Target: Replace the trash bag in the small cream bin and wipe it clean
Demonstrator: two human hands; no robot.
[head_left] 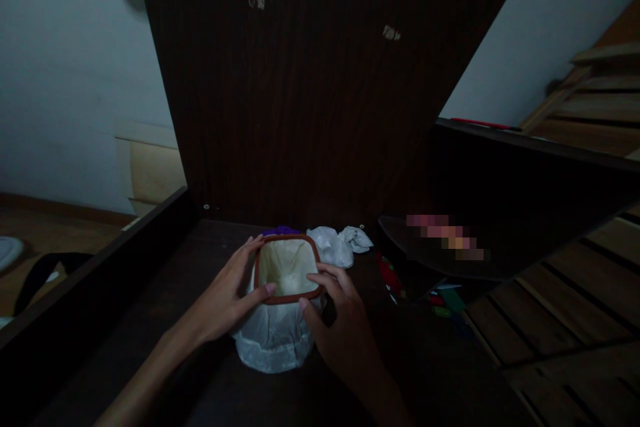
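A small trash bin (258, 273) with a squarish brown-orange rim stands on the dark wooden surface. It is lined with a white plastic bag (275, 347), whose edge hangs down over the outside. My left hand (233, 297) grips the rim's left side, thumb at the front edge and fingers toward the far corner. On the right side my right hand (345, 320) holds the rim, its fingertips reaching over the opening and its thumb near the front corner. Inside, the pale liner shows; nothing else can be made out in there.
Behind the bin lie a knotted white plastic bag (335, 245) and something purple (281, 230). A dark panel (300, 93) rises at the back. To the right is a dark shelf (525, 200), with small coloured items (447, 300) below it. A low ledge (100, 267) borders the left.
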